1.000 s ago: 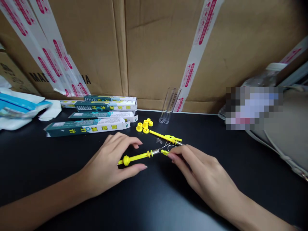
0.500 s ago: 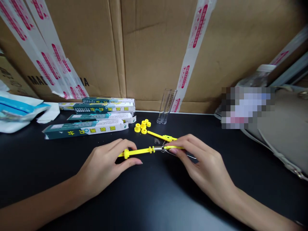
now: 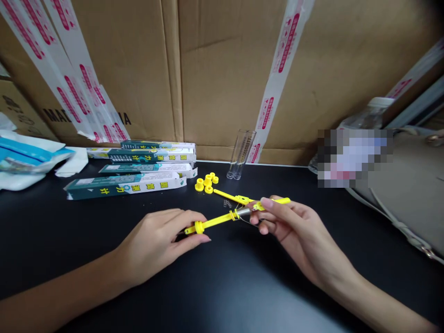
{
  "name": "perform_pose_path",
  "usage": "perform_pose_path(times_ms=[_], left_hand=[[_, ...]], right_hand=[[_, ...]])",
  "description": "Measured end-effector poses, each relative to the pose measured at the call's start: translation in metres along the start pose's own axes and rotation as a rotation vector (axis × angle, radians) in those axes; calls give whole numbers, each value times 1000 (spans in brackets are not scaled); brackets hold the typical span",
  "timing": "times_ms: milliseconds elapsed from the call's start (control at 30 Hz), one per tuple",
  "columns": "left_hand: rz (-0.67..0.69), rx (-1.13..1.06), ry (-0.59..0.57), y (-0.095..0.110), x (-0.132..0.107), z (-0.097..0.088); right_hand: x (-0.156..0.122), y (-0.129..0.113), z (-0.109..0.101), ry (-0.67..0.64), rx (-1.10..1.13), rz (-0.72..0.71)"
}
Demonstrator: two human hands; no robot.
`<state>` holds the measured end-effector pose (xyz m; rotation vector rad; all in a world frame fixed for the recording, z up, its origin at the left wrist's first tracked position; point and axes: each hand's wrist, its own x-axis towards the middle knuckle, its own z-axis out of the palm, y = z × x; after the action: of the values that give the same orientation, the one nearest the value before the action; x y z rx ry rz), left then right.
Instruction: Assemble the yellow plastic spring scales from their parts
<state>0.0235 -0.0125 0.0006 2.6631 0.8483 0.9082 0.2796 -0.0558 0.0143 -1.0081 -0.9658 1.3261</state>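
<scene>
My left hand [image 3: 163, 238] pinches the disc end of a yellow plastic rod [image 3: 215, 221] just above the black table [image 3: 222, 286]. My right hand [image 3: 289, 224] is closed on the rod's other end, where a short metal sleeve joins a yellow pointer piece [image 3: 274, 202]; that end is raised. Just behind lie a second yellow rod [image 3: 231, 196] and a small metal spring [image 3: 227, 203]. Several yellow caps [image 3: 206, 181] sit beyond them.
Two clear plastic tubes [image 3: 241, 155] lean on the cardboard boxes [image 3: 222, 69] at the back. Several long teal-and-white boxes [image 3: 138, 171] lie at back left, white and blue packets [image 3: 24, 159] at far left. A beige bag [image 3: 402, 194] and a bottle stand at right.
Both hands have shifted the rod to the right, and my right hand has lifted its end, so the rod now slopes up toward the right.
</scene>
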Motion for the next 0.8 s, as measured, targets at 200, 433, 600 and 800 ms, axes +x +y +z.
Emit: perform_pose_path(times_ms=[200,433,600,800], left_hand=[[-38,157,7,3,2,-1],[-84,183,-21,-1,5,-1],[-161,101,-24,-10,3,3],[-228,196,5,-14,1,4]], right_hand=[[0,-3,3,44,-237,-167],[-1,1,3,54,-382,-199],[5,2,-5,39,-303,-123],[5,9,-6,-43,-433,-93]])
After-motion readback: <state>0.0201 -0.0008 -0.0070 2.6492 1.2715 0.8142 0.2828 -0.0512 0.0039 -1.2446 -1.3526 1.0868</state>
